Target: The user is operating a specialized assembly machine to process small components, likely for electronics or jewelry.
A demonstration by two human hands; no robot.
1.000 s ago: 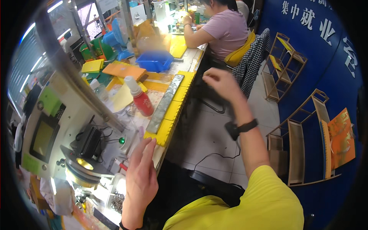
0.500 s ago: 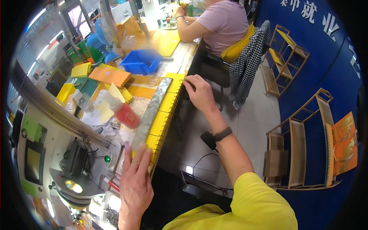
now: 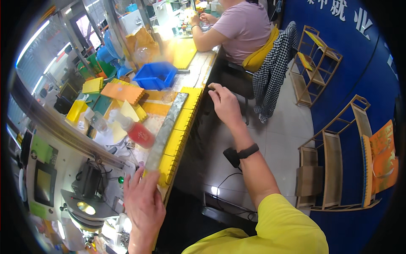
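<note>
A row of yellow flat pieces point(image 3: 181, 120) lies along the table's front edge, with dark thread-like loops along its outer side. A long grey bar point(image 3: 167, 130) rests beside them, against their inner side. My left hand point(image 3: 146, 209) is over the bar's near end, fingers spread, the fingertips blurred. Past the table edge, near the far end of the yellow row, my right hand point(image 3: 227, 105) is in the air, its fingers bent and thumb close to the index finger. Whatever is between those fingertips, if anything, is too small to make out.
A bottle of red liquid point(image 3: 141, 134) stands left of the bar. Farther back are a blue bin point(image 3: 155, 76) and orange comb-edged pieces point(image 3: 122, 92). A machine point(image 3: 44, 178) stands at left. A co-worker point(image 3: 243, 31) sits beyond. Wooden racks point(image 3: 332, 169) stand at right.
My right hand has moved away from the yellow row's outer edge, a little to the right and down. My left hand has slid slightly nearer to me, its fingers spreading more.
</note>
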